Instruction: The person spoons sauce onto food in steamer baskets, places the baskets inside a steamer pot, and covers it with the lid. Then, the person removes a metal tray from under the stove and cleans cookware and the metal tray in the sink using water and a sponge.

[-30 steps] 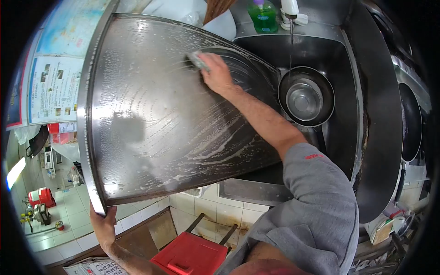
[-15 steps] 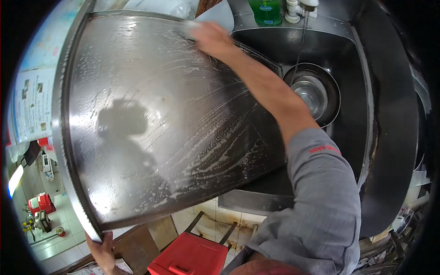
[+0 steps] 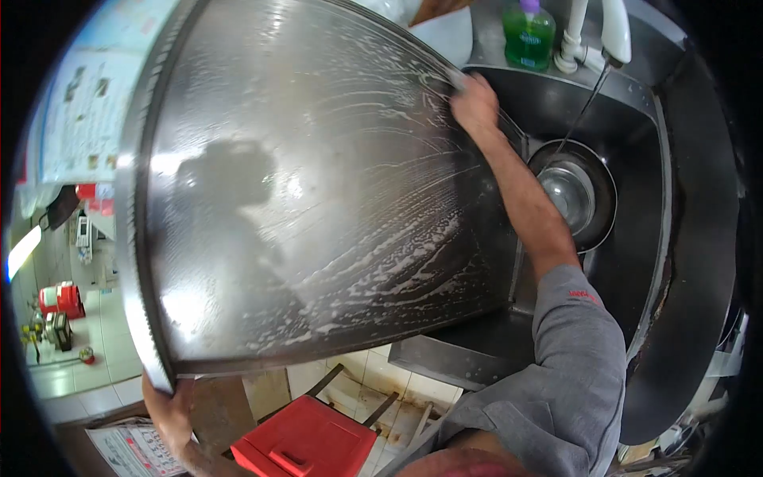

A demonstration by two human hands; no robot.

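Observation:
A large metal tray (image 3: pixel 238 262) with raised rims, streaked with white suds, is tilted with its right end inside the sink. My left hand (image 3: pixel 168 409) grips its lower left corner, fingers closed around the rim. At the tray's upper right edge, my right hand (image 3: pixel 477 103) is closed and blurred by motion. Something small and pale (image 3: pixel 457 79) shows at its fingers, too smeared to name. To the right of my right forearm, a dark round pan (image 3: pixel 606 215) sits in the sink, with a metal bowl (image 3: pixel 568 195) of water inside it.
Water runs from a white faucet (image 3: pixel 616 36) into the sink (image 3: pixel 636 159). A green soap bottle (image 3: pixel 528 38) stands on the back ledge. Below the tray is a red plastic stool or lid-like object (image 3: pixel 310 437). Printed paper (image 3: pixel 135 449) lies at the lower left.
My right hand has swept right along the tray's upper edge toward the sink. My left hand keeps its hold on the corner. The camera view has shifted slightly.

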